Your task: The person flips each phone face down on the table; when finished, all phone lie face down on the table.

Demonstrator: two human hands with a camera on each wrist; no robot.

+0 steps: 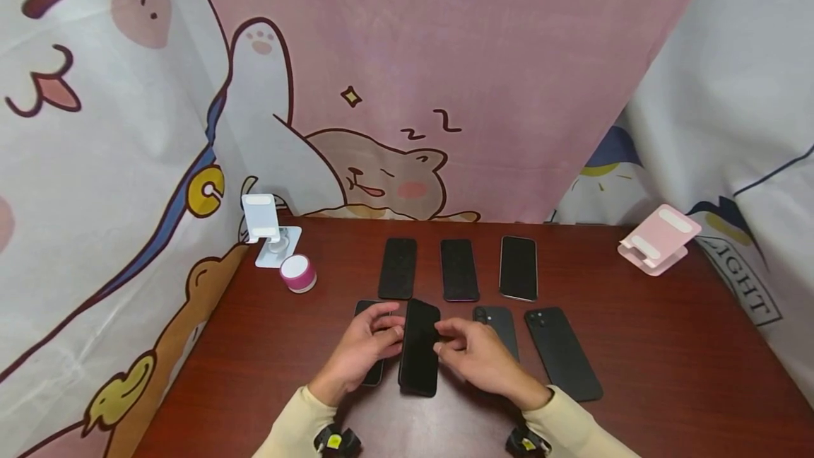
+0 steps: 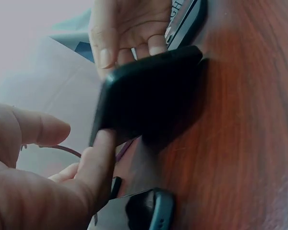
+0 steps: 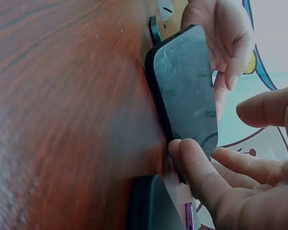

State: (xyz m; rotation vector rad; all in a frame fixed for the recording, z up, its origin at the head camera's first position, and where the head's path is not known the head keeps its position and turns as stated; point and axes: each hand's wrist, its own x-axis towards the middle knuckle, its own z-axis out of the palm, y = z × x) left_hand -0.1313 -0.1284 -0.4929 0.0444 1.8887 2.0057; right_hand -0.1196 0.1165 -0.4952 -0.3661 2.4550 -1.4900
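A black smartphone [image 1: 420, 352] stands tilted on its long edge between the two hands, its dark screen turned toward the right hand. Fingers of my left hand [image 1: 359, 348] touch its back, with the thumb apart from it in the left wrist view. On the other side, fingertips of my right hand [image 1: 480, 355] touch the phone's near edge, the thumb held away in the right wrist view. Partly beneath the left hand lies another phone [image 1: 374, 374]. A dark grey phone [image 1: 504, 325], back up, is partly covered by the right hand.
Farther back lie three phones in a row: the left one [image 1: 398, 268], the middle one [image 1: 459, 270] and the right one [image 1: 518, 267]. A black phone [image 1: 562, 353] rests at right. A white stand [image 1: 262, 218], a pink-and-white cylinder [image 1: 298, 274] and a pink stand [image 1: 661, 239] flank them.
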